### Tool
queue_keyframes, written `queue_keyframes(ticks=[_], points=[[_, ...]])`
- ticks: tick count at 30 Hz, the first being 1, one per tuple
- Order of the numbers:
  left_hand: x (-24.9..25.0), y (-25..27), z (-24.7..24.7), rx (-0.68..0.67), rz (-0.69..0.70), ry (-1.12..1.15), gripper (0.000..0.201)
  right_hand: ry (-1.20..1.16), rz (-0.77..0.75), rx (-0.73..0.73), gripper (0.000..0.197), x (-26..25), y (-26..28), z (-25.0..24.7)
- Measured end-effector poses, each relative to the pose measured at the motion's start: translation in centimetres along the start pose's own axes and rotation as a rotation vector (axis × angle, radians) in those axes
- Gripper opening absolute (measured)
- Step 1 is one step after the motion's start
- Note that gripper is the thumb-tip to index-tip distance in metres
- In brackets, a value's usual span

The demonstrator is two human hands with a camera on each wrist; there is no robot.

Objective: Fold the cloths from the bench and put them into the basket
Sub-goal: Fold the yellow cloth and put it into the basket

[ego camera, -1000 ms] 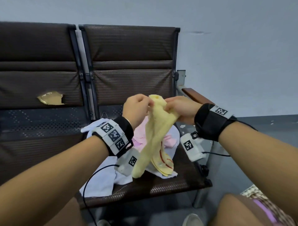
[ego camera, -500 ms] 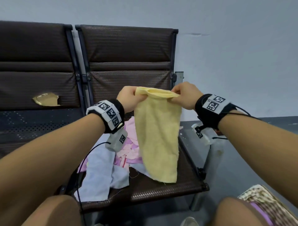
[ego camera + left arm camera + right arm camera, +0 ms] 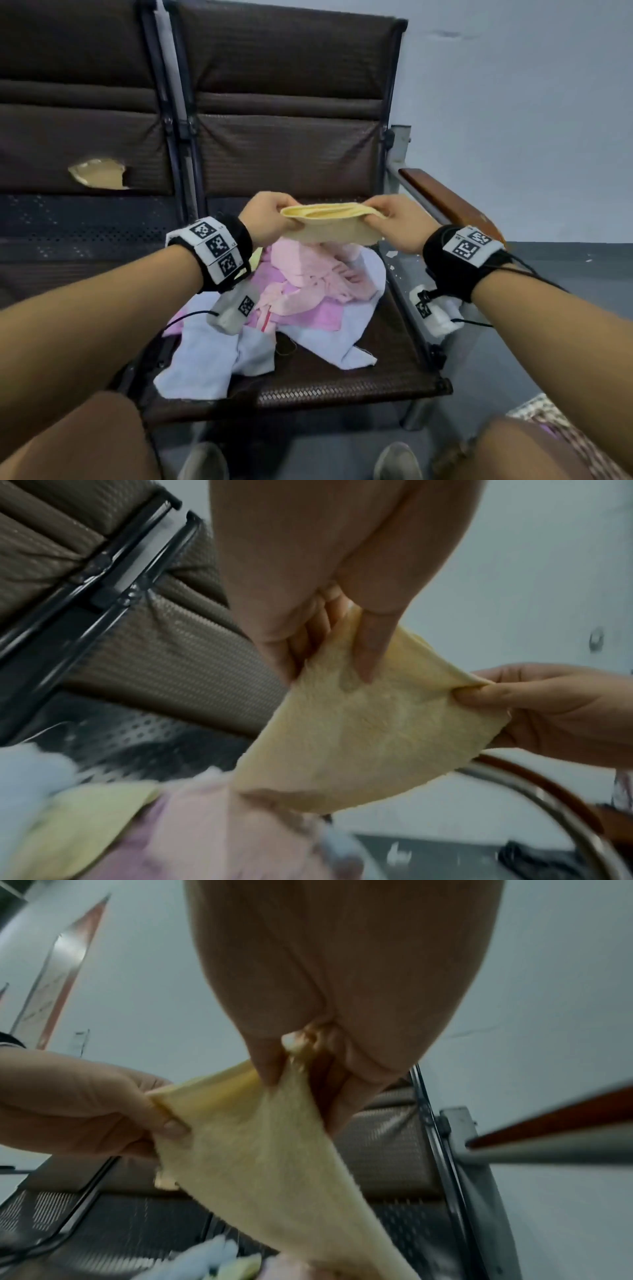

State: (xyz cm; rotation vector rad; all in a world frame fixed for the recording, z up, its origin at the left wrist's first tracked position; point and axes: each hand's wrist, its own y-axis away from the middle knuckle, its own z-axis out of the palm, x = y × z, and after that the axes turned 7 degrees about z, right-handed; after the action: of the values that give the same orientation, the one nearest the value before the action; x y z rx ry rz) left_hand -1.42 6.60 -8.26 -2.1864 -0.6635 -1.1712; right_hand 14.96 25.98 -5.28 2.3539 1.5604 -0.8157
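Both hands hold a yellow cloth by its top corners, stretched between them above the bench seat. My left hand pinches the left corner and my right hand pinches the right one. In the left wrist view the left hand grips the yellow cloth, whose lower edge reaches the pink cloth. The right wrist view shows the right hand pinching the yellow cloth. A pile of pink, purple and light blue cloths lies on the seat.
A woven basket shows at the lower right, partly hidden by my knee. A wooden armrest runs along the seat's right side. The neighbouring seat's backrest has a torn hole. My shoes are on the floor below.
Both hands have come down toward the pile with the yellow cloth held wide between them. It hung bunched a second ago, then full length; its lower end now meets the pile.
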Motion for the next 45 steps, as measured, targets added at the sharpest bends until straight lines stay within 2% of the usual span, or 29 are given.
queue_keyframes(ticks=[2,5,7,10,12,13,16,18,20,23,26,28,30,31,32,34,36,37,39,41,43,45], points=[[-2.9,2.5,1.1,-0.179,-0.066,-0.166,0.021,0.074,0.069,-0.261,0.023,1.6,1.6,2.8],[-5.6,5.7,2.5,-0.565,-0.135,-0.284,0.021,0.066,0.226,-0.582,0.018,3.8,3.9,6.7],[-6.7,7.3,3.2,-0.769,-0.225,-0.236,0.019,-0.061,0.367,-0.746,0.017,5.1,5.2,8.9],[-7.5,8.6,4.2,-0.918,-0.458,-0.013,0.016,-0.249,0.569,-0.87,0.013,6.2,6.2,10.8],[-7.8,8.3,4.4,-0.906,-0.528,0.009,0.016,-0.34,0.668,-0.824,0.008,6.4,5.8,11.4],[-8.0,8.0,4.4,-0.858,-0.547,-0.008,0.016,-0.402,0.702,-0.781,0.01,6.7,5.3,11.6],[-9.2,6.1,4.6,-0.6,-0.561,0.019,0.019,-0.559,0.725,-0.651,0.024,7.6,3.2,11.8],[-10.2,4.7,4.9,-0.382,-0.536,0.1,0.012,-0.617,0.696,-0.57,0.026,8.2,1.9,12.1],[-11.5,3.6,5.5,-0.208,-0.5,0.158,0.021,-0.634,0.645,-0.445,0.018,8.7,0.8,12.6],[-13.4,2.3,6.3,-0.046,-0.424,0.12,0.029,-0.643,0.579,-0.171,0.003,9.0,-0.6,13.5],[-14.8,1.1,7.0,0.029,-0.367,-0.061,0.025,-0.571,0.503,0.007,0.006,9.0,-2.2,14.6],[-15.3,0.5,7.6,0.04,-0.379,-0.208,0.028,-0.447,0.499,0.019,0.01,8.9,-2.9,15.5],[-15.5,0.5,8.1,0.085,-0.419,-0.262,0.031,-0.302,0.526,-0.025,0.039,8.9,-3.1,16.2],[-15.5,0.8,8.3,0.129,-0.407,-0.269,0.029,-0.223,0.499,-0.012,0.048,8.9,-2.8,16.3],[-15.4,1.1,8.5,0.159,-0.364,-0.272,0.026,-0.131,0.424,0.028,0.05,8.7,-2.2,16.3],[-15.1,2.1,8.8,0.09,-0.241,-0.232,0.019,0.026,0.189,0.059,0.034,8.3,-0.8,15.8],[-14.8,3.6,8.9,-0.109,-0.154,-0.154,0.016,0.102,0.003,-0.103,0.023,8.4,0.6,15.6],[-14.8,4.4,8.9,-0.215,-0.121,-0.161,0.02,0.139,-0.035,-0.216,0.029,8.6,1.3,15.6],[-15.3,5.8,8.7,-0.387,-0.05,-0.311,0.048,0.231,-0.022,-0.412,0.056,9.1,2.4,15.6],[-15.8,6.4,8.5,-0.468,0.028,-0.434,0.073,0.283,0.015,-0.507,0.074,9.7,3.1,15.6],[-16.1,6.5,8.2,-0.481,0.068,-0.475,0.077,0.307,0.008,-0.515,0.07,9.8,3.1,15.8],[-16.1,6.4,8.1,-0.436,0.075,-0.505,0.068,0.294,-0.038,-0.461,0.049,9.5,3.0,15.8]])
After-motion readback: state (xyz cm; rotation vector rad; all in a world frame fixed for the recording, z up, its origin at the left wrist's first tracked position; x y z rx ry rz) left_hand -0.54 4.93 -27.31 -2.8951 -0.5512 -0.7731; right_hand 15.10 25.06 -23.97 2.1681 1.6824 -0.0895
